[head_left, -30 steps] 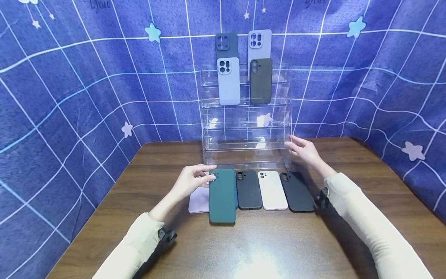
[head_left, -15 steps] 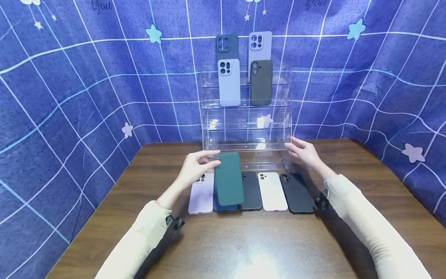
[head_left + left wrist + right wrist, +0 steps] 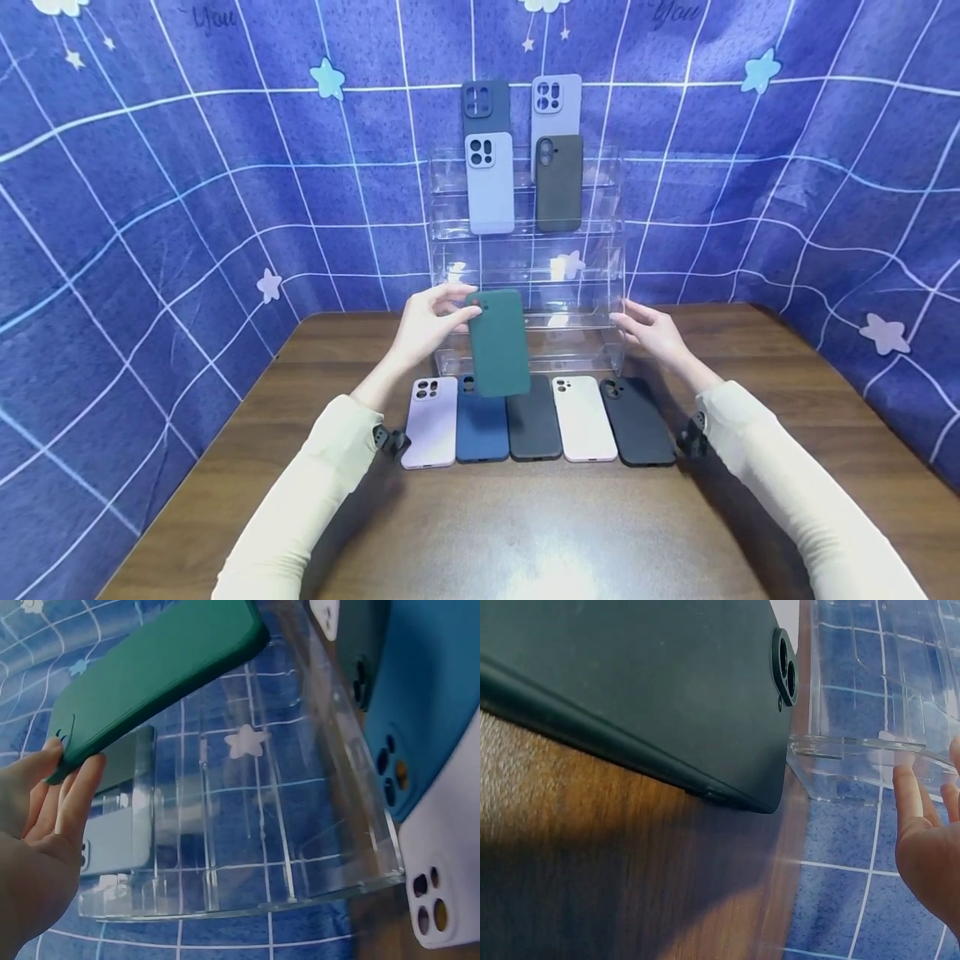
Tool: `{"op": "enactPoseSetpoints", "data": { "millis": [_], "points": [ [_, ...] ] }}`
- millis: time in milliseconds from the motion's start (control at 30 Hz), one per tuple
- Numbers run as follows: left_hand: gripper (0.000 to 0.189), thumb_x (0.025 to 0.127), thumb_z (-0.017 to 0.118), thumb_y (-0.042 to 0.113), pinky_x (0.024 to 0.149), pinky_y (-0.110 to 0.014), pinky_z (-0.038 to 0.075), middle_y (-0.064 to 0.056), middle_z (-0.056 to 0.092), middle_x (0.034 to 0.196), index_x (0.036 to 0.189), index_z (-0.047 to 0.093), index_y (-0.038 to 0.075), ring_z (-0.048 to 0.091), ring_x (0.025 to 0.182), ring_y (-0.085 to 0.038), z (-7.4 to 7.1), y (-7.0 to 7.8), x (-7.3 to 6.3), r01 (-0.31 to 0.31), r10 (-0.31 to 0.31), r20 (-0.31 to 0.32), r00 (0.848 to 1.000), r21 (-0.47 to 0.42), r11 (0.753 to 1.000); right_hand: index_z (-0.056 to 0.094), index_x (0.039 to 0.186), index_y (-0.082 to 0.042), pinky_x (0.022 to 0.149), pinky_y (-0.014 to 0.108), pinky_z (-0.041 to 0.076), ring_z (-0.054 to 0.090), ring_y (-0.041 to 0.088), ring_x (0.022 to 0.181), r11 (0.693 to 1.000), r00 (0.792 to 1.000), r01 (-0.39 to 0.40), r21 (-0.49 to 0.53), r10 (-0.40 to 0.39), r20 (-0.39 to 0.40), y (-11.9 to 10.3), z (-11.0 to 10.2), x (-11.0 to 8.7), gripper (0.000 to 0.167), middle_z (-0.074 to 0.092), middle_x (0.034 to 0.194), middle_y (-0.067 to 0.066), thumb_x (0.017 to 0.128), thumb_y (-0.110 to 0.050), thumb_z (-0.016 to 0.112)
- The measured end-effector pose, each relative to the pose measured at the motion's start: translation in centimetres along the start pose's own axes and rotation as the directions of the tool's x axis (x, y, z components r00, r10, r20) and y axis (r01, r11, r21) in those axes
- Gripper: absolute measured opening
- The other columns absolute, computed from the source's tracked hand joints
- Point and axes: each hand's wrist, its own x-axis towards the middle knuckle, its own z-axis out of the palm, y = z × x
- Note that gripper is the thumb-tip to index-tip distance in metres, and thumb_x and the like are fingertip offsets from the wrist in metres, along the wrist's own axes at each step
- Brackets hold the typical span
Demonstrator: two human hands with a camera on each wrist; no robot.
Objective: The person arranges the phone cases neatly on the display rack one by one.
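Note:
My left hand pinches a green phone case by its top corner near the camera cutout. The case hangs upright above the row of cases, overlapping the lower tiers of a clear display rack in the head view. In the left wrist view, thumb and fingers grip the green case at its end. My right hand holds the rack's right side edge low down. In the right wrist view, that hand has its fingertips at the clear plastic rim.
Along the rack's front lie a lilac case, a blue case, a dark case, a white case and a black case. Several cases, including a pale blue one and an olive one, stand on upper tiers. A patterned cloth hangs behind.
My left hand has lifted the green case up and slightly right, from the table row to in front of the rack's lower tiers, uncovering the blue case. The right hand stays at the rack.

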Motion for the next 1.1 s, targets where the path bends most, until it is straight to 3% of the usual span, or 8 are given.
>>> {"op": "enactPoseSetpoints", "data": {
  "millis": [167, 400, 600, 933, 1100],
  "points": [
    [0.039, 0.083, 0.072, 0.018, 0.07, -0.037, 0.059, -0.016, 0.063, 0.119, 0.119, 0.064, 0.006, 0.067, 0.076, -0.008, -0.1, 0.6, 1.7, 0.017, -0.018, -0.015, 1.0, -0.046, 0.999, 0.037, 0.143, -0.007, 0.082, 0.014, 0.051, 0.063, -0.006, 0.09, 1.0, 1.0, -0.01, -0.008, 0.01, 0.002, -0.1, 0.0, -0.2, 0.065, 0.048, 0.133, 0.023, 0.09, -0.034, 0.063],
    [0.038, 0.083, 0.073, 0.025, 0.061, -0.03, 0.059, -0.009, 0.063, 0.118, 0.118, 0.066, 0.014, 0.069, 0.07, -0.011, 0.0, 1.8, 4.1, -0.008, 0.01, -0.057, 0.998, 0.03, 1.0, 0.037, 0.143, -0.008, 0.082, 0.015, 0.052, 0.064, -0.004, 0.091, 1.0, 1.0, -0.001, 0.001, 0.001, 0.004, 0.1, -0.1, -0.1, 0.065, 0.046, 0.135, 0.023, 0.09, -0.034, 0.062],
    [0.037, 0.083, 0.073, 0.022, 0.068, -0.035, 0.06, -0.009, 0.061, 0.115, 0.117, 0.066, 0.01, 0.067, 0.069, -0.01, 0.2, 2.6, 6.1, -0.064, 0.065, -0.094, 0.993, 0.013, 0.998, 0.037, 0.143, -0.007, 0.081, 0.015, 0.052, 0.064, -0.002, 0.092, 1.0, 1.0, -0.013, 0.003, 0.013, -0.003, 0.1, 0.0, 0.0, 0.064, 0.047, 0.135, 0.023, 0.09, -0.031, 0.063],
    [0.038, 0.083, 0.072, 0.018, 0.068, -0.028, 0.059, -0.011, 0.061, 0.112, 0.118, 0.065, 0.007, 0.067, 0.075, -0.011, 0.9, 3.4, 9.3, -0.096, 0.097, -0.164, 0.982, 0.012, 0.995, 0.037, 0.143, -0.003, 0.08, 0.016, 0.053, 0.065, 0.0, 0.092, 0.999, 1.0, -0.015, 0.029, 0.014, 0.006, 0.2, -0.3, 0.4, 0.061, 0.045, 0.136, 0.025, 0.091, -0.024, 0.063],
    [0.037, 0.082, 0.073, 0.016, 0.07, -0.036, 0.06, -0.015, 0.061, 0.111, 0.117, 0.065, 0.005, 0.065, 0.071, -0.012, 1.5, 3.2, 10.6, -0.112, 0.106, -0.192, 0.976, -0.019, 0.994, 0.036, 0.143, -0.005, 0.08, 0.015, 0.053, 0.065, -0.001, 0.092, 1.0, 1.0, -0.009, 0.013, 0.009, 0.001, 0.3, -0.1, 0.3, 0.065, 0.046, 0.136, 0.024, 0.09, -0.029, 0.064]
  ]
}}
